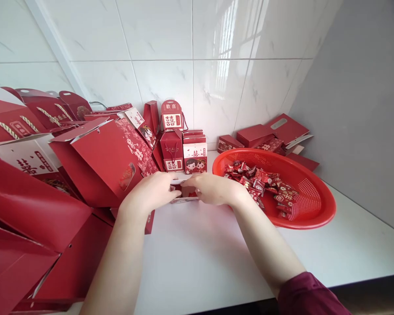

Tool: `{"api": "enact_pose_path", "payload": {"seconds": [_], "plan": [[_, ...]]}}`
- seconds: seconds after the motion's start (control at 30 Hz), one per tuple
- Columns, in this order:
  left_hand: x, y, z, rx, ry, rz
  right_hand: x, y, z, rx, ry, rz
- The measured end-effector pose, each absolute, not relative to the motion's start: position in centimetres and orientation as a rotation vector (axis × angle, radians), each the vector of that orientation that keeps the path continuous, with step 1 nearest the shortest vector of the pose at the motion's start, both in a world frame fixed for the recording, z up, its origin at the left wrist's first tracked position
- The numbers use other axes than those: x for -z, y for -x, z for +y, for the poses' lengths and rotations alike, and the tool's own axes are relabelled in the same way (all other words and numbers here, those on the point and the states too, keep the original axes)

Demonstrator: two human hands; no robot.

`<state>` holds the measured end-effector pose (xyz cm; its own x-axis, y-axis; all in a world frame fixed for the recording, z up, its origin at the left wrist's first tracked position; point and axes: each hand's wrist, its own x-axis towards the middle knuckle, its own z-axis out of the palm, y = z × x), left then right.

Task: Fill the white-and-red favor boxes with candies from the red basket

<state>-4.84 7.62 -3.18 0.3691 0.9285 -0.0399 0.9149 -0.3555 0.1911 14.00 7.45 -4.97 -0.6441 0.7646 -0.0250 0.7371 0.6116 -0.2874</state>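
A small red and white gift box (184, 200) stands on the white tabletop with its top open, partly covered by both hands. My left hand (154, 188) is at the box's left side, its thumb and fingers closed on the edge. From the right, my right hand (213, 187) has its fingers bent over the rim on the other side. Inside the box there is something reddish that I cannot make out. Just right of my right hand is a red plastic basket (315, 216) holding many wrapped candies (256, 183).
Large red gift boxes (101, 162) are heaped along the left. Behind my hands stand small boxes, a cartoon-couple box (195, 158) among them, against the tiled wall (164, 30). More red boxes (254, 134) lie behind the basket, near a grey panel (357, 109) on the right.
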Motion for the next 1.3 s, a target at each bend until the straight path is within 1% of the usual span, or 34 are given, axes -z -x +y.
{"api": "enact_pose_path", "payload": {"seconds": [0.1,0.23,0.37,0.6,0.8,1.03,1.3], "plan": [[3.6,5.1,8.1,-0.063,-2.348,1.680,4.8,-13.9,7.3,-0.435,1.280,-2.717],[4.1,5.0,8.6,-0.126,-2.237,1.656,5.2,-13.5,7.6,-0.395,1.299,-2.680],[4.8,4.7,9.3,-0.102,-2.265,1.695,5.7,-13.3,8.2,-0.350,1.280,-2.703],[4.9,4.9,9.4,-0.072,-2.369,1.543,5.0,-13.9,7.6,-0.440,1.380,-2.646],[4.5,5.1,9.0,-0.064,-2.383,1.544,5.0,-13.2,7.2,-0.191,1.506,-2.661],[4.5,5.5,9.2,-0.008,-2.043,1.540,5.2,-14.1,7.6,-0.288,1.313,-2.767],[4.9,5.2,9.5,-0.049,-2.008,1.533,5.4,-14.1,7.6,-0.326,1.296,-2.762]]}}
